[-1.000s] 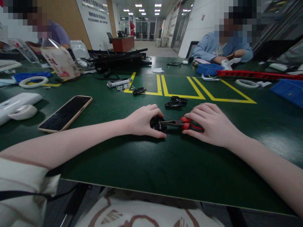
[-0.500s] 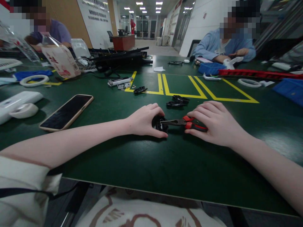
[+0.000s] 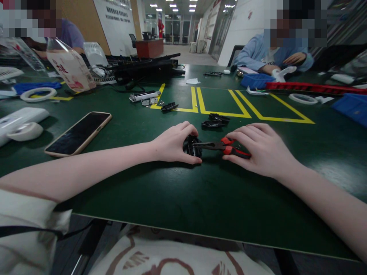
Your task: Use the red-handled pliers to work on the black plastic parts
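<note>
The left hand (image 3: 172, 144) rests on the green worktop (image 3: 183, 198), its grip curled around a small black part (image 3: 191, 146). The right hand (image 3: 262, 149) lies just beside it, its grip pressed on the red handles of the pliers (image 3: 226, 148). The pliers' tip touches the black part. A phone (image 3: 78, 133) lies to the left. Behind the hands lie more black pieces (image 3: 214, 120) near the yellow lines (image 3: 229, 110). Far back, another person's blue sleeve (image 3: 252, 55) rests on the worktop.
</note>
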{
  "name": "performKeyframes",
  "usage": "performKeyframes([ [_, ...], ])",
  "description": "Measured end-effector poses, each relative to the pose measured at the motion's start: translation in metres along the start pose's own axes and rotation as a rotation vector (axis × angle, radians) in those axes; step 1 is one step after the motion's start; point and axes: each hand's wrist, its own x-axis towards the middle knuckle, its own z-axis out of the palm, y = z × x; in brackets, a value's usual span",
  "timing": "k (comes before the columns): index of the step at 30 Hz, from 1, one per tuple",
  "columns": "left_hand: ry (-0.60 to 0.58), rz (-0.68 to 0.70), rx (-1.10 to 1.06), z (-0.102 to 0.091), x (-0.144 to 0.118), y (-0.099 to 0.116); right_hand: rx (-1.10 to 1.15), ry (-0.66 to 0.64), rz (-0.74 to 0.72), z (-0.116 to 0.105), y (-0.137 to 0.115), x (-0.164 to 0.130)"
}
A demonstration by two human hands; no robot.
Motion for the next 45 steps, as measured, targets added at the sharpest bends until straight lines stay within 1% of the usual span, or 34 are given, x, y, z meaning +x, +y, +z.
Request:
performKeyframes([
  [2, 0.001, 0.003, 0.001, 0.0, 0.0003, -0.0004, 0.002, 0.004, 0.001, -0.0001, -0.0007, 0.0007],
  [7, -0.007, -0.001, 0.002, -0.0005, 0.0005, -0.0002, 0.037, -0.036, 0.009, 0.0001, -0.0021, 0.0026],
  [10, -0.008, -0.005, -0.001, -0.0003, 0.0007, -0.0006, 0.048, -0.018, 0.011, 0.0019, -0.0021, 0.0033],
  [13, -0.006, 0.003, -0.002, 0.0001, 0.001, -0.0013, 0.012, -0.014, -0.002, 0.0034, -0.0016, 0.0032],
  [19, -0.003, 0.013, -0.009, 0.0002, 0.001, -0.0024, 0.015, -0.029, 0.002, 0.004, -0.0022, 0.0035],
  [27, -0.011, 0.012, -0.005, 0.0002, 0.0015, -0.0027, 0.047, -0.016, 0.011, 0.0067, -0.0039, 0.0041],
  [34, -0.011, 0.012, -0.007, 0.0004, 0.0016, -0.003, 0.022, -0.036, -0.014, 0.0055, -0.0048, 0.0046],
  [45, -0.003, 0.016, -0.009, 0.0011, 0.0021, -0.0039, 0.027, -0.032, -0.02, 0.0083, -0.0043, 0.0028],
])
